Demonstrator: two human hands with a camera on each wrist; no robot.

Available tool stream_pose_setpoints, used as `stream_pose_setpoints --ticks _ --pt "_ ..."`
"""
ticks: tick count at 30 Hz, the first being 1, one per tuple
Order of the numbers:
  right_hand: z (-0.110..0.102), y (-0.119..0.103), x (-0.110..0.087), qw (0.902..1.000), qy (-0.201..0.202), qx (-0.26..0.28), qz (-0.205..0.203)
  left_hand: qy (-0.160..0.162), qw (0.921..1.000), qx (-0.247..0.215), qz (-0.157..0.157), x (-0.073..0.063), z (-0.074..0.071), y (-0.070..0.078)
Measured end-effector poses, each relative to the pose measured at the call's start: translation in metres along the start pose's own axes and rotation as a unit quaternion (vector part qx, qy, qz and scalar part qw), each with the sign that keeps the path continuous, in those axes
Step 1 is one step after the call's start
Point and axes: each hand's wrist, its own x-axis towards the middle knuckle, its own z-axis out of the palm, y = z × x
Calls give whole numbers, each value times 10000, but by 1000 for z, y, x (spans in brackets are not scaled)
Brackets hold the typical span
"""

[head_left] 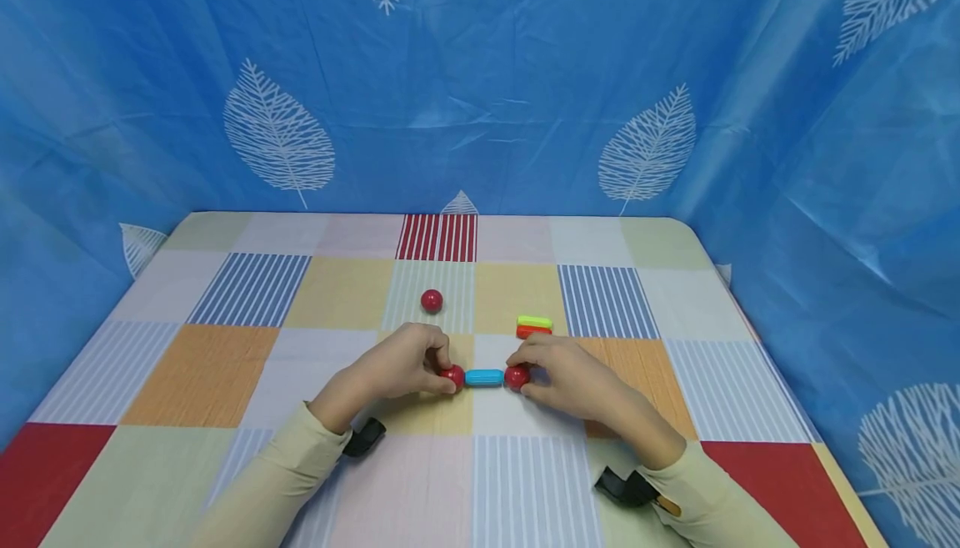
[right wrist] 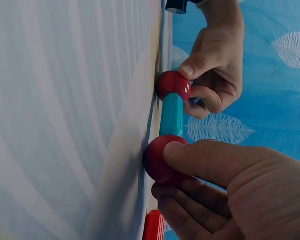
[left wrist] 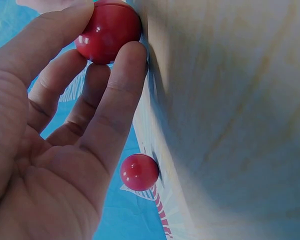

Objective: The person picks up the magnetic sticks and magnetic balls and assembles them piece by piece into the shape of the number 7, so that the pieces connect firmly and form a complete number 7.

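A blue ridged rod (head_left: 483,378) lies across the table between two red balls, one at each end of it. My left hand (head_left: 405,362) pinches the left red ball (left wrist: 110,32) between thumb and fingers. On the other end, my right hand (head_left: 566,374) grips the right red ball (right wrist: 165,159), its thumb pressed on top in the right wrist view. Both balls meet the rod's ends, close over the cloth. A third red ball (head_left: 431,301) rests on the table beyond my left hand.
Just past my right hand lie a yellow-green rod (head_left: 535,322) and a red rod (head_left: 534,332), side by side. A patchwork cloth (head_left: 322,289) covers the table. Blue curtains (head_left: 480,114) with white leaf prints hang behind it and at the sides.
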Motion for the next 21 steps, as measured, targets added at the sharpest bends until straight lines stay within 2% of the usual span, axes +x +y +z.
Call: stream_pose_setpoints --ticks 4,10,14,18,21 --pt "2 -1 2 9999 42 70 -99 14 10000 -11 33 0 0 1" --pt "0 2 -2 9998 53 164 32 3 10000 -33 36 0 0 2" --pt "-7 9 -3 9983 429 259 301 -4 10000 -4 46 1 0 2" --pt "-11 18 1 9944 870 1 602 -19 10000 69 22 0 2 2" --pt "-10 23 5 9924 925 -320 750 -30 9999 138 40 0 3 1"
